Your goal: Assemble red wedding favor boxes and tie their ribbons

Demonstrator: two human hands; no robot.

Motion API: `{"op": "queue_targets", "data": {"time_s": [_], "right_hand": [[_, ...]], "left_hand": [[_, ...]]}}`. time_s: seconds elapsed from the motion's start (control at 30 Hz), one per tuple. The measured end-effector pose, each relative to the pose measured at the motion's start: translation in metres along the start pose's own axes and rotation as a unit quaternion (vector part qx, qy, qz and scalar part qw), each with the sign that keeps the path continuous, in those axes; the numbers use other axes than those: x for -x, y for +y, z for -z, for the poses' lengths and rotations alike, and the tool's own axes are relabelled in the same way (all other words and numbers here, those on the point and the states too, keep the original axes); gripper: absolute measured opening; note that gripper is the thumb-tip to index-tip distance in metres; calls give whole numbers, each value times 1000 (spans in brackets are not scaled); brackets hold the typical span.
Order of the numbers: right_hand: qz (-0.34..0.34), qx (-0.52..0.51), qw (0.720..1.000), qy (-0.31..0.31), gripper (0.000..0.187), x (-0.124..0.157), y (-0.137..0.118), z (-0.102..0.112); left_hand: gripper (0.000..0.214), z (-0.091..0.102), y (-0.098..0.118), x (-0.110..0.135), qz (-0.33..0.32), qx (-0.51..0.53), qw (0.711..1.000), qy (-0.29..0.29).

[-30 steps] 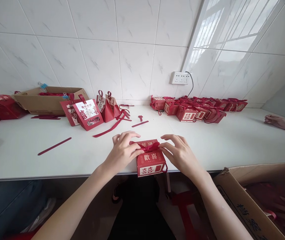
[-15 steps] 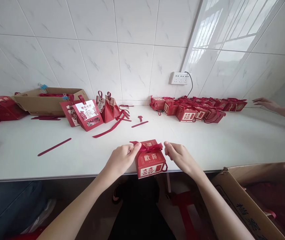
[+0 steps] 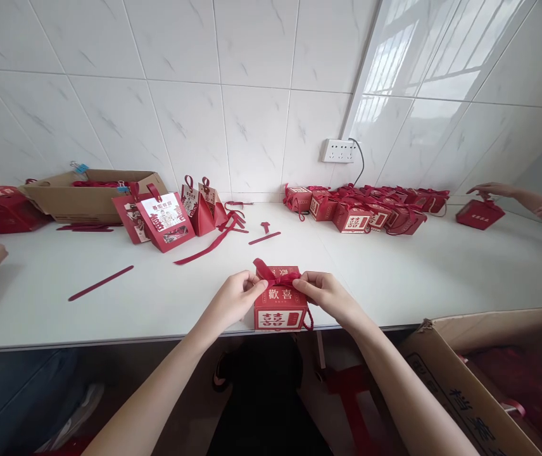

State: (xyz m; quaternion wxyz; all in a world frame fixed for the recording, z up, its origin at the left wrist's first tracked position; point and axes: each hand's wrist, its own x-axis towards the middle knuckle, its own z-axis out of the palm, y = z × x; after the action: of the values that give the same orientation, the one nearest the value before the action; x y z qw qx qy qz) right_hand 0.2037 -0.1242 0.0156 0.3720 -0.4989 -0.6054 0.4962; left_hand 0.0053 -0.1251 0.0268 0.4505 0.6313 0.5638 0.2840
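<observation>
My left hand (image 3: 233,303) pinches the red ribbon (image 3: 273,276) at 9 o'clock of the knot, my right hand (image 3: 322,296) at 3 o'clock. The little red box (image 3: 278,311) sits at the table's (image 3: 394,278) 6 o'clock edge. If I tug too hard, it could fall off or the bow come undone

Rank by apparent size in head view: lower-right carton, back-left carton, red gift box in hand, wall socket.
1. Lower-right carton, largest, but nearest and cropped.
2. Back-left carton.
3. Red gift box, left hand and right hand pinching its ribbon.
4. Wall socket, smallest, though far off.
</observation>
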Motion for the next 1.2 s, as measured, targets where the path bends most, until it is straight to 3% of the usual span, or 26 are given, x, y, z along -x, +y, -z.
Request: {"op": "queue_targets", "data": {"time_s": [0.27, 0.5, 0.67, 0.8, 0.87, 0.93, 0.97, 1.07, 1.2], "right_hand": [[-56, -228, 970, -71, 39, -4, 14, 4], [-42, -269, 957, -95, 42, -8, 21, 8], [-40, -281, 955, -83, 41, -6, 28, 10], [-19, -177, 984, -28, 37, -4, 21, 24], [38, -85, 994, 56, 36, -6, 9, 29], [107, 38, 987, 111, 32, -11, -7, 27], [132, 103, 981, 102, 30, -15, -15, 22], [151, 247, 957, -13, 26, -29, -35, 3], [118, 312, 940, -75, 17, -44, -43, -11]], "left_hand": [[41, 10, -11, -4, -22, 54, 995, -76], [33, 23, -15, -11, -98, -9, 989, -114], [29, 22, -12, -13, -95, -17, 988, -119], [27, 17, -9, -12, -84, -35, 992, -92], [27, 16, -8, -11, -81, -51, 992, -83], [27, 16, -5, -10, -81, -59, 992, -80], [27, 16, -4, -10, -80, -62, 992, -78], [25, 15, 1, -9, -71, -80, 992, -65], [20, 12, 2, -5, -69, -110, 990, -47]]}}
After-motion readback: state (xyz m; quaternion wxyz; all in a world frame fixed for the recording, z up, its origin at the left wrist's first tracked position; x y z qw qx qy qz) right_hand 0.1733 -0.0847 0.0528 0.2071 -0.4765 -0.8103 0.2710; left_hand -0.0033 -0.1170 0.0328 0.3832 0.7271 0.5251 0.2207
